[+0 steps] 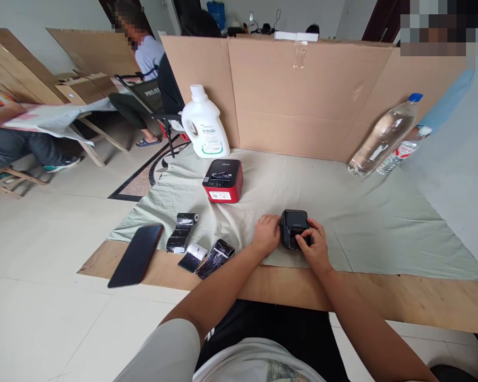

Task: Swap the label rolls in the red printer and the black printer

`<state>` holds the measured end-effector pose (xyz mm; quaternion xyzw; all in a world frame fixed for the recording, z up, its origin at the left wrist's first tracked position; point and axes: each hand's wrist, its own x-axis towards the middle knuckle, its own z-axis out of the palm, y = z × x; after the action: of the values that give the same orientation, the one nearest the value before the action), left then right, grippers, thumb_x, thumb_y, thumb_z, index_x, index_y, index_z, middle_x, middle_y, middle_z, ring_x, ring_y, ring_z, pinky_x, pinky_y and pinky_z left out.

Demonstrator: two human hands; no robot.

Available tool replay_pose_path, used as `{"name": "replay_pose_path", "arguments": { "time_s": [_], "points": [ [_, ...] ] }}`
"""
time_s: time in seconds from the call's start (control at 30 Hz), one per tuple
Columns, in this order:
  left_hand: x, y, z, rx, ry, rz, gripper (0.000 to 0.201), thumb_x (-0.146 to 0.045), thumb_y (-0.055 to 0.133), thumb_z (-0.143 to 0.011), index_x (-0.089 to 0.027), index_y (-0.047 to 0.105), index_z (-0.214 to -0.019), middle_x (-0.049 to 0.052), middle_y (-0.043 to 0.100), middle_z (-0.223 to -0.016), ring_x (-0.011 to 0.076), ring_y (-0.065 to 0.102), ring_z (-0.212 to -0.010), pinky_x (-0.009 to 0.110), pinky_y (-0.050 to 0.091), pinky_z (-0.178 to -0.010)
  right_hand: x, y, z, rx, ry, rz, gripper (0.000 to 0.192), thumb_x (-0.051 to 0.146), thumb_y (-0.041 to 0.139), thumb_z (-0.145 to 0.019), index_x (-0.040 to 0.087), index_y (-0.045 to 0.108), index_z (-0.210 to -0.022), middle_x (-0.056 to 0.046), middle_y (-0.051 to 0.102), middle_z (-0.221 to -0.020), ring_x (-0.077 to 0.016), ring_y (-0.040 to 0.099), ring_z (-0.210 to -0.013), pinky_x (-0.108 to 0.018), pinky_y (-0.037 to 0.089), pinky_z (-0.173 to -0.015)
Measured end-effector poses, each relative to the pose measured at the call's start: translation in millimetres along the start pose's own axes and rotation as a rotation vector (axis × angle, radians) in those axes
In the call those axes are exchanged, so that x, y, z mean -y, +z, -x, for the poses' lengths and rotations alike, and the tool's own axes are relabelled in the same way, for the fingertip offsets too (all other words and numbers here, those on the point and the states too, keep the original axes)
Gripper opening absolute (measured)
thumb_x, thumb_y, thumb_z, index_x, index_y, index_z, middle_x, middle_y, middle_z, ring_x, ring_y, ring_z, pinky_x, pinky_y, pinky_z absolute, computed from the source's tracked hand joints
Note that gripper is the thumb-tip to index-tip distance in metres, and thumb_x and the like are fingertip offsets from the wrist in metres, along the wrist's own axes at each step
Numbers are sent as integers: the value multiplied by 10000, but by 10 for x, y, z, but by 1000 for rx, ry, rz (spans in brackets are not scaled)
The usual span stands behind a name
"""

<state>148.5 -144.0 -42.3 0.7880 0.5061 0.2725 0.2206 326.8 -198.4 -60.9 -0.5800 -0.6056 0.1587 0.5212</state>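
A small black label printer [295,218] stands on the cloth in front of me. My left hand [267,234] is closed, with its curled fingers gripping the printer's left side. Over the printer's front opening, my right hand [315,245] has thumb and index finger brought together in a pinch. Whatever lies between those fingertips is too small to make out. The other right fingers rest along the printer's right edge. Left of my forearm lie partly unrolled black-and-white paper rolls: one roll [182,232], a second [194,257] and a third [217,258].
A red and black printer [223,183] and a white jug [207,124] stand farther back. A dark phone [136,255] lies at the left edge. Bottles [386,135] lean at the right by the cardboard panel [310,101]. People sit at another table [56,119].
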Motion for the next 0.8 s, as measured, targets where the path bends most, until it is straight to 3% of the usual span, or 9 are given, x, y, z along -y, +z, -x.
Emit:
{"name": "replay_pose_path", "arguments": {
  "time_s": [0.1, 0.17, 0.27, 0.33, 0.47, 0.63, 0.8],
  "points": [
    [-15, -39, -123, -18, -162, 209, 417, -108, 491, -835, -124, 575, -1244, 129, 602, -1279, 212, 589, -1042, 377, 429, -987, -7, 33, 8, -11, -41, 39, 171, 360, 625, -794, 216, 591, -879, -123, 520, -1301, -266, 477, -1243, -527, 361, -1073],
    [-11, -59, -231, 83, -318, 442, 503, -140, 506, -848, -147, 487, -1351, 130, 566, -1328, 138, 626, -797, 304, 504, -802, -29, 49, 12, 7, -47, 40, 285, 330, 583, -805, 217, 579, -1067, -132, 477, -1360, -268, 437, -1294, -541, 343, -1090],
    [13, -73, -367, 302, -460, 761, 643, -136, 530, -832, -211, 361, -1447, 120, 537, -1361, 39, 547, -544, 193, 433, -509, -79, 66, 22, 74, -36, 63, 485, 313, 504, -829, 237, 480, -1307, -123, 384, -1467, -274, 365, -1365, -566, 310, -1114],
    [35, -81, -417, 385, -484, 872, 692, -102, 535, -805, -230, 345, -1458, 108, 567, -1324, 13, 511, -492, 157, 361, -431, -107, 73, 30, 121, -32, 87, 544, 309, 459, -848, 256, 413, -1388, -104, 335, -1511, -277, 335, -1387, -579, 297, -1121],
    [71, -109, -449, 439, -504, 962, 716, -41, 519, -752, -223, 401, -1435, 93, 609, -1260, 7, 492, -461, 146, 316, -382, -118, 80, 41, 167, -28, 128, 582, 308, 416, -872, 284, 340, -1448, -71, 263, -1556, -278, 290, -1414, -591, 278, -1134],
    [52, -132, -495, 443, -547, 990, 740, 13, 513, -671, -265, 508, -1356, 67, 527, -1385, -16, 437, -428, 153, 266, -351, -114, 98, 47, 177, -35, 146, 655, 302, 403, -879, 261, 209, -1503, -84, 243, -1563, -270, 250, -1436, -579, 252, -1154],
    [-5, -134, -522, 413, -593, 960, 778, 28, 491, -634, -284, 495, -1347, 61, 441, -1474, -27, 401, -399, 157, 235, -334, -162, 138, 71, 134, -16, 126, 701, 323, 425, -864, 212, 171, -1508, -125, 291, -1535, -289, 288, -1415, -585, 262, -1147]
  ]
}}
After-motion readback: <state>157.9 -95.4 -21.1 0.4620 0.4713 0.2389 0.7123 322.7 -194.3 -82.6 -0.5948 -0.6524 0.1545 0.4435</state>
